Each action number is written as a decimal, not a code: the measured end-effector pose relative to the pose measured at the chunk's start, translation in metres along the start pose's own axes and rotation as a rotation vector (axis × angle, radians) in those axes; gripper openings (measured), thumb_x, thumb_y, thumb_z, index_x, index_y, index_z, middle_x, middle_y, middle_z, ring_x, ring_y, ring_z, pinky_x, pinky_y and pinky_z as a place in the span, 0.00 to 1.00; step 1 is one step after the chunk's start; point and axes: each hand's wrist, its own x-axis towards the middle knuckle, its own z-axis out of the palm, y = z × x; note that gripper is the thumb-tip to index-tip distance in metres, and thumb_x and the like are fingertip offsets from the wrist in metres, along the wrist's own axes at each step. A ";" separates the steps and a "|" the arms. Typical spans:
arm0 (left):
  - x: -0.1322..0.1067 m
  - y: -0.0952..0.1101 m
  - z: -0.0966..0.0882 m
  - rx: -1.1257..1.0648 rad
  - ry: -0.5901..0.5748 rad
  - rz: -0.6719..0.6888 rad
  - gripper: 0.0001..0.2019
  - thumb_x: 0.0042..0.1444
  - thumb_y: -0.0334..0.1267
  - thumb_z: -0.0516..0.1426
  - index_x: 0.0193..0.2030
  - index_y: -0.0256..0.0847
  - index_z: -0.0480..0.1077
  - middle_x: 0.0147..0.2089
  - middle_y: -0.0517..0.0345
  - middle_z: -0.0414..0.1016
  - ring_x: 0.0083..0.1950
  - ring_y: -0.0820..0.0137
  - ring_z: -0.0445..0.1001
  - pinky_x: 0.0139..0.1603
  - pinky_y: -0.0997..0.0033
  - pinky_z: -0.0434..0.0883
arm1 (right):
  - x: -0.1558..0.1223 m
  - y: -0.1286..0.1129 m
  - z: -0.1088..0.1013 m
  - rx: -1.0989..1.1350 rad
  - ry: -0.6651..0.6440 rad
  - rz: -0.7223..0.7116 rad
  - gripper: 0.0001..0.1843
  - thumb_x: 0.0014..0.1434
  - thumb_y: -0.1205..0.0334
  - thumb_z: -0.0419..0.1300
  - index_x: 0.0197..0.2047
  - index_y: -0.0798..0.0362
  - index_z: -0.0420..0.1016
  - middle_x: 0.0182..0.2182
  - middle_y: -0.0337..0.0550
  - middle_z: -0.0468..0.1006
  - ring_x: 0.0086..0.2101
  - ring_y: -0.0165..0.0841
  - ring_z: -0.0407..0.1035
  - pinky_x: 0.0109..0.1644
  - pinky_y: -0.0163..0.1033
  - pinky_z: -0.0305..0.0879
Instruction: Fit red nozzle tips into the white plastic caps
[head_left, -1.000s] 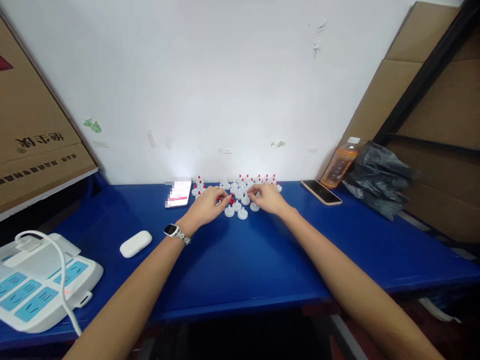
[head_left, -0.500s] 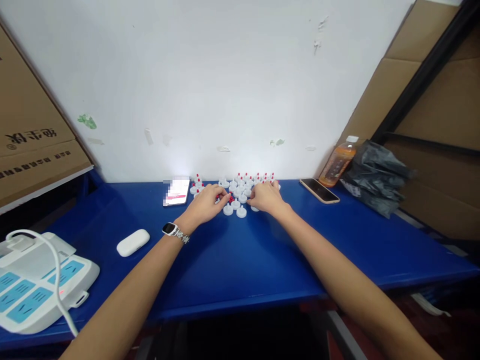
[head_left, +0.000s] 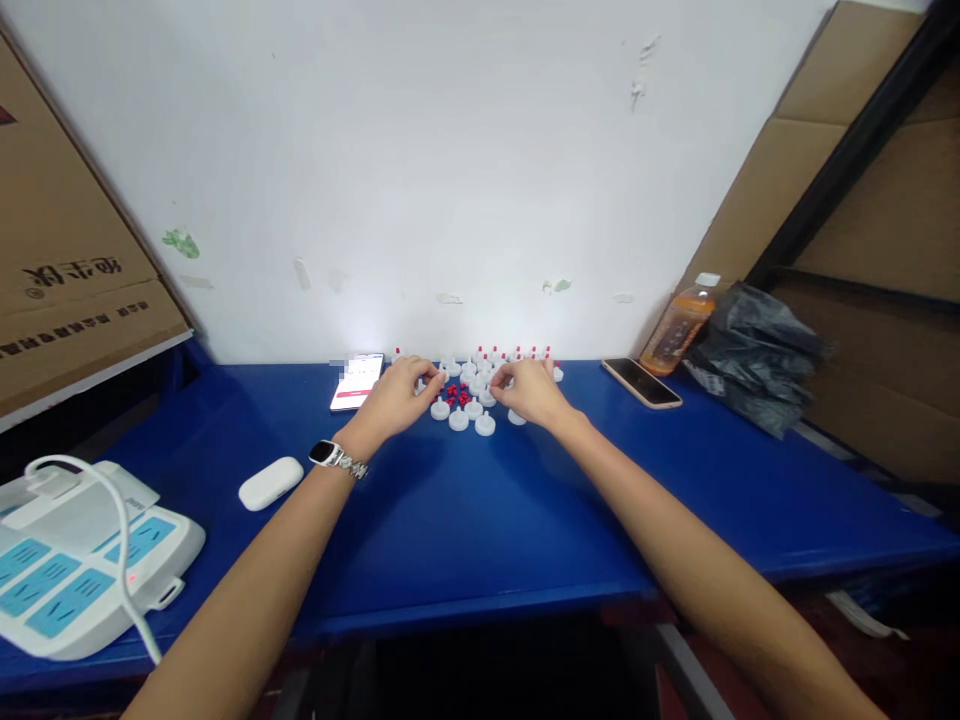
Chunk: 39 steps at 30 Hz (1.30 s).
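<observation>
White round caps with a spout (head_left: pixel 458 420) stand in a cluster at the back of the blue table, several of them topped with red tips (head_left: pixel 518 352). Loose small red tips (head_left: pixel 453 392) lie in a heap amid the caps. My left hand (head_left: pixel 401 395) is at the cluster's left side, thumb and fingertips drawn together just left of the red heap. On the right side, my right hand (head_left: pixel 531 390) bends over the white caps with its fingers in a pinch. What either hand has between its fingertips is too small to make out.
A lit phone (head_left: pixel 357 382) lies left of the caps, and a white case (head_left: pixel 271 484) nearer. A power strip (head_left: pixel 97 570) with a white cable takes the left corner. To the right are a dark phone (head_left: pixel 642 383), a drink bottle (head_left: pixel 679 325) and a black bag (head_left: pixel 757 355).
My left hand has moved left and slightly up, away from the red tips, uncovering more of the heap and a white cap. My right hand stays at nearly the same place.
</observation>
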 end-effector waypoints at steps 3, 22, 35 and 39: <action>0.000 -0.003 -0.001 0.010 -0.027 -0.016 0.18 0.65 0.49 0.50 0.32 0.41 0.72 0.35 0.54 0.74 0.38 0.64 0.70 0.41 0.63 0.65 | 0.009 -0.009 0.009 0.132 0.013 -0.040 0.08 0.57 0.57 0.62 0.34 0.49 0.82 0.33 0.40 0.83 0.39 0.37 0.73 0.58 0.49 0.48; -0.003 0.010 0.000 -0.097 -0.235 -0.091 0.15 0.58 0.49 0.56 0.26 0.42 0.65 0.24 0.61 0.69 0.26 0.70 0.66 0.28 0.69 0.59 | -0.016 0.009 -0.004 0.262 -0.144 0.100 0.09 0.55 0.67 0.58 0.41 0.53 0.71 0.24 0.40 0.78 0.20 0.29 0.69 0.28 0.34 0.60; -0.011 0.011 0.028 -0.146 -0.460 -0.057 0.14 0.61 0.44 0.52 0.29 0.39 0.71 0.25 0.57 0.76 0.26 0.70 0.71 0.30 0.71 0.61 | -0.024 0.004 0.003 0.350 -0.311 -0.058 0.12 0.49 0.66 0.65 0.38 0.53 0.70 0.22 0.32 0.74 0.23 0.27 0.66 0.29 0.32 0.56; -0.010 0.011 0.029 -0.162 -0.401 -0.006 0.10 0.60 0.39 0.52 0.35 0.39 0.73 0.29 0.57 0.76 0.29 0.70 0.71 0.31 0.72 0.62 | -0.021 0.013 0.010 0.319 -0.211 -0.036 0.13 0.51 0.67 0.63 0.41 0.53 0.71 0.24 0.34 0.76 0.25 0.28 0.69 0.30 0.32 0.56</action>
